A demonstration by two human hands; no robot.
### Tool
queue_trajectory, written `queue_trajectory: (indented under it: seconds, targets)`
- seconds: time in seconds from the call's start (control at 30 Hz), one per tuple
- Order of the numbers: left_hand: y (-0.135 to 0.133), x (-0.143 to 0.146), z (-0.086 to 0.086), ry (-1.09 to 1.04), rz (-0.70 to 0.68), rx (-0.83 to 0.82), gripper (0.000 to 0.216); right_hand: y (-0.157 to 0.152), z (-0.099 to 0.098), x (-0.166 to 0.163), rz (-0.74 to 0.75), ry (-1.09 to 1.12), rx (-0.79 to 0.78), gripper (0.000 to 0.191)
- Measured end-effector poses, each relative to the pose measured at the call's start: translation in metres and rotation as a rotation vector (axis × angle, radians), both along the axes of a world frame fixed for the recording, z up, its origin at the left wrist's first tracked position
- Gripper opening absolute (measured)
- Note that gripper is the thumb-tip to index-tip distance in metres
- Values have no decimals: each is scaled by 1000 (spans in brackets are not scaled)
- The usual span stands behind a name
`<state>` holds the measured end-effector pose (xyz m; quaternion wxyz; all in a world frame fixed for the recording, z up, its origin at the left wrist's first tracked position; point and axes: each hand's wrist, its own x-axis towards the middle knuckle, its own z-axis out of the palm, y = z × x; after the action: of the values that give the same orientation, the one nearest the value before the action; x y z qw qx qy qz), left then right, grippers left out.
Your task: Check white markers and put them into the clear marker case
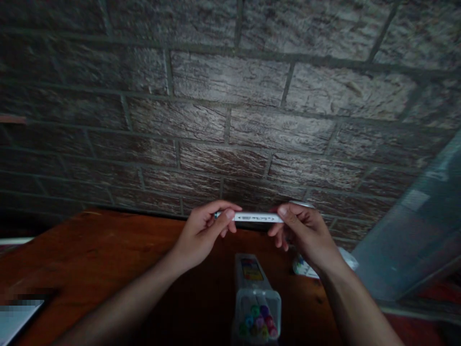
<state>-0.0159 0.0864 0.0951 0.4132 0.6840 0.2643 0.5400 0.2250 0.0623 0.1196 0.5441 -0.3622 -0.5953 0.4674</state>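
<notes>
A white marker pen (256, 217) with small dark print on its barrel is held level in the air, in front of the brick wall. My left hand (207, 230) pinches its left end between thumb and fingers, where a bit of dark blue-green shows. Its right end is pinched by my right hand (304, 228). Below and between my hands, on the table, stands a clear plastic marker case (275, 300) holding several markers with coloured ends. A coloured label (252, 270) shows on the case's far part.
The brown wooden table (118, 250) meets a dark brick wall (201, 120) at the back. A white package (304, 266) lies partly hidden behind my right forearm. At right stands a greyish translucent panel (406, 226). A pale flat object (18, 319) is at lower left.
</notes>
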Motion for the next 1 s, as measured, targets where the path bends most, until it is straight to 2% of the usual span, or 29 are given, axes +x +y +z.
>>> queue_trajectory:
  seconds: [0.1,0.17,0.3,0.43,0.67,1.0]
  targets:
    - [0,-7,6,-25,21,-11,35,-4,3,-1,44,-1,2,33]
    - [-2,-8,10,-14,-3,-15,35,-6,5,-1,16,49,9,30]
    - [-11,-5,14,141,-175,-57,28,-8,8,-2,-54,157,10,32]
    - [-22,2,14,260,-294,-129,25,-9,9,-9,-37,167,-4,32]
    - [-28,4,13,287,-310,-69,26,-12,10,-16,17,74,79,25]
    - [-34,3,15,311,-309,3,28,-17,10,-17,163,41,82,23]
